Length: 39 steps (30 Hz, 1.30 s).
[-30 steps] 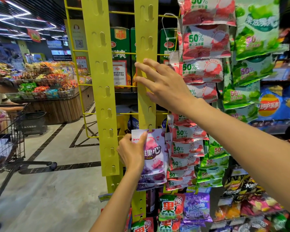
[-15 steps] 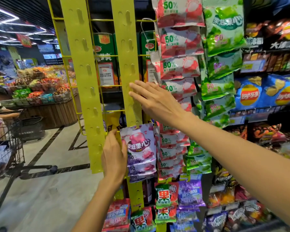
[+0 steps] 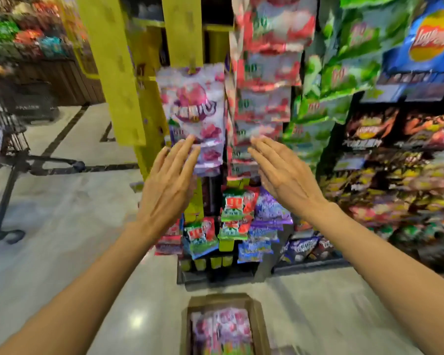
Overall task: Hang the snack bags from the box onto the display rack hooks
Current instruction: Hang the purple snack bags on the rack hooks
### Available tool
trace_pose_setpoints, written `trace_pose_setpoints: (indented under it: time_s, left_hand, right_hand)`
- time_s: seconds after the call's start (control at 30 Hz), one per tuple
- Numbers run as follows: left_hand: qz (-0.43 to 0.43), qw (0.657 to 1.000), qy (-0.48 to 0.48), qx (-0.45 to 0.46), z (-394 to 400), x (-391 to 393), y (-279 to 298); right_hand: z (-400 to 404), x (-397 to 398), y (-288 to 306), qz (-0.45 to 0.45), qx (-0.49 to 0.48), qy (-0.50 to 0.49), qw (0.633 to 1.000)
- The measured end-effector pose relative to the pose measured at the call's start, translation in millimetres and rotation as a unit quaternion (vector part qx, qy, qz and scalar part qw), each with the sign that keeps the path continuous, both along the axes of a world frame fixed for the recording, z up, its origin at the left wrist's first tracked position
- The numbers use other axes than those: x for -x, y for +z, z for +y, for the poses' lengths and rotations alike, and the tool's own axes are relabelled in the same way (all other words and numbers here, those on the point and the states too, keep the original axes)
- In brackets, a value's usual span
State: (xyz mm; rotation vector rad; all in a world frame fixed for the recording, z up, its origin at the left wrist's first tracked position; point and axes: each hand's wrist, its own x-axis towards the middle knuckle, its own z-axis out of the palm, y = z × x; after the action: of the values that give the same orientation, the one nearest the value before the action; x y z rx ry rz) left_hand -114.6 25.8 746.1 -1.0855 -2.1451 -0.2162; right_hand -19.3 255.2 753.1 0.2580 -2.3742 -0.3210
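Two bare forearms reach away from the viewer toward a shop display; the picture is blurred by motion. The left hand point(image 3: 168, 181) is spread flat, fingers straight and close together, holding nothing; its fingertips overlap the lower left edge of a purple and white snack bag point(image 3: 195, 111), though the blur hides whether they actually touch it. The right hand point(image 3: 283, 172) is likewise flat and empty, fingers straight, raised just right of that bag in front of a column of red and white bags point(image 3: 265, 103). The purple bag hangs from the middle yellow rack strip point(image 3: 182, 29), with more purple bags layered beneath it; a second yellow strip point(image 3: 113, 73) stands to its left. Green bags point(image 3: 326, 98) hang further right, beside shelves of crisps. Near the viewer, on the pale floor, an open cardboard box point(image 3: 258, 321) holds more purple bags point(image 3: 222, 329). A shopping trolley point(image 3: 8, 139) stands at far left.
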Motion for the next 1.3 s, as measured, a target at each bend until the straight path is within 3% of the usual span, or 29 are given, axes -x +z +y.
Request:
trace_pose_setpoints:
  time_s: [0.2,0.4,0.53,0.63,0.8,0.97,1.13,1.3]
  left_hand:
    - [-0.089,0.995,-0.005,0.043,3,-24,-131]
    - [-0.214,0.967,0.023,0.139,-8,-45,-314]
    - [-0.293,0.936,0.037,0.192,-27,-63,-442]
    - [-0.376,0.907,0.064,0.179,-38,-81,-528]
    - [-0.501,0.843,0.132,0.146,-40,-100,-642]
    - [-0.610,0.753,0.224,0.107,-36,-102,-752]
    - [-0.682,0.642,0.350,0.013,-17,-92,-820]
    - [-0.701,0.583,0.403,-0.078,2,-86,-849]
  right_hand:
    - [21,-41,-144,-0.139,0.061,-0.051,0.987]
    - [24,-70,-317,-0.248,0.144,-0.082,0.955]
    - [13,-89,-447,-0.318,0.228,-0.128,0.911]
    - [-2,-102,-538,-0.385,0.300,-0.166,0.857]
    - [-32,-104,-674,-0.464,0.368,-0.192,0.783]
    - [-57,-91,-780,-0.481,0.439,-0.242,0.719]
    - [-89,-67,-831,-0.466,0.507,-0.318,0.652]
    - [-122,-53,-844,-0.389,0.571,-0.370,0.621]
